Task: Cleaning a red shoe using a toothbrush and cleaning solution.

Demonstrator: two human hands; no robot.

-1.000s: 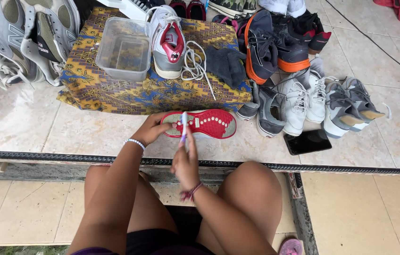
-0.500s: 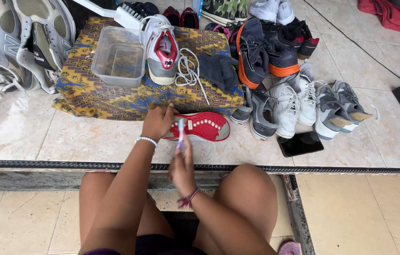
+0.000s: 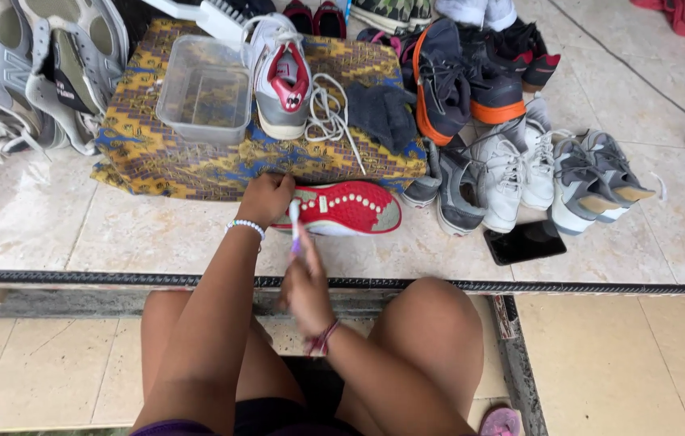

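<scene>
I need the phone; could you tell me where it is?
In the head view, the black phone lies on the tiled floor, right of the red-soled shoe, before the grey sneakers.

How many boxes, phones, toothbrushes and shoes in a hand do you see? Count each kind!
Plastic box: 1
Phone: 1
Toothbrush: 1, in the right hand
Shoe: 1, gripped by the left hand
Total: 4
</scene>
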